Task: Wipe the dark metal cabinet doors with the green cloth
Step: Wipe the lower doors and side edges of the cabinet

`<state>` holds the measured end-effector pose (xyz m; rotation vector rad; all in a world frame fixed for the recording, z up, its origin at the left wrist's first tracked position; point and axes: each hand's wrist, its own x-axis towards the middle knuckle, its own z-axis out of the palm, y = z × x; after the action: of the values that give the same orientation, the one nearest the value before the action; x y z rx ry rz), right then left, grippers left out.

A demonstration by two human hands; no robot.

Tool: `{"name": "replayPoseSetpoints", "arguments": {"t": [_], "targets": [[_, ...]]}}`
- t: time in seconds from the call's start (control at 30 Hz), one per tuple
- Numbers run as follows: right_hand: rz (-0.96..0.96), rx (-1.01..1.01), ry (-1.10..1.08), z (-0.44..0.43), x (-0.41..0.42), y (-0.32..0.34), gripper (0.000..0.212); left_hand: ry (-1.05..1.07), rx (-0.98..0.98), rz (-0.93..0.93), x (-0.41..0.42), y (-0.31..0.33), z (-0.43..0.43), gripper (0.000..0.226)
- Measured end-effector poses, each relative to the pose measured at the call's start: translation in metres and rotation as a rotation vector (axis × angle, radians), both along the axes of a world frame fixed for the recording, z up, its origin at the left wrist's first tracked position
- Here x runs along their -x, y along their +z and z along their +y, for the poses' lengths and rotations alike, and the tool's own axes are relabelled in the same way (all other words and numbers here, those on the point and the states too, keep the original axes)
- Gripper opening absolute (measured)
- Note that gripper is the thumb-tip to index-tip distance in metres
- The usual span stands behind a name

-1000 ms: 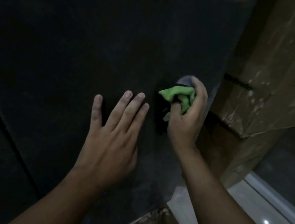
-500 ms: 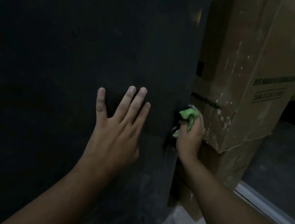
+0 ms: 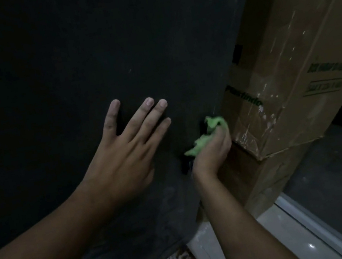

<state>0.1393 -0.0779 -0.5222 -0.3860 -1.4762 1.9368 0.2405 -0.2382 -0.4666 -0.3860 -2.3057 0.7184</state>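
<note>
While bunched into a crumpled wad, the green cloth (image 3: 207, 138) sits at the right-hand vertical edge of the dark metal cabinet door (image 3: 89, 52), roughly at the 4 o'clock position of the frame centre. The right hand (image 3: 211, 154) is closed around the cloth from below, fingers curled over it, with loose folds protruding at 12 o'clock and 9 o'clock from the fist. The left hand (image 3: 124, 153) lies at 9 o'clock from the cloth, near it but not touching; it grips nothing, its palm is laid flat against the door face, and its fingers are extended and slightly spread toward 1 o'clock. Dust or smudging shows on the lower portion of the door, at 6 o'clock from the left hand. A tall cardboard box (image 3: 290, 64), with printed lettering and pale splatter marks, stands at 3 o'clock, just beside the door edge. A pale floor strip (image 3: 273, 245) runs at 5 o'clock below the box.
</note>
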Motion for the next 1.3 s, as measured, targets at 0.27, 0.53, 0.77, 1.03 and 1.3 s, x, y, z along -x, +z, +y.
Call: {"name": "replayPoseSetpoints", "arguments": {"t": [0.27, 0.53, 0.77, 1.03, 1.3], "targets": [[0.517, -0.903, -0.001, -0.021, -0.025, 0.01, 0.045, -0.079, -0.145, 0.027, -0.014, 0.01, -0.01, 0.072], [0.234, -0.283, -0.036, -0.031, -0.027, 0.102, 0.039, 0.013, -0.272, 0.07, -0.049, 0.063, -0.04, 0.079], [0.647, -0.747, -0.065, -0.064, -0.044, 0.188, 0.043, 0.028, -0.493, 0.177, -0.072, 0.1, -0.052, 0.075], [1.229, -1.432, 0.239, -0.074, -0.046, 0.107, 0.041, -0.013, -0.613, 0.218, -0.089, 0.098, -0.069, 0.071], [0.93, -1.294, 0.115, -0.038, -0.029, 0.07, 0.043, 0.032, -0.461, 0.093, -0.088, 0.065, -0.07, 0.075]]}}
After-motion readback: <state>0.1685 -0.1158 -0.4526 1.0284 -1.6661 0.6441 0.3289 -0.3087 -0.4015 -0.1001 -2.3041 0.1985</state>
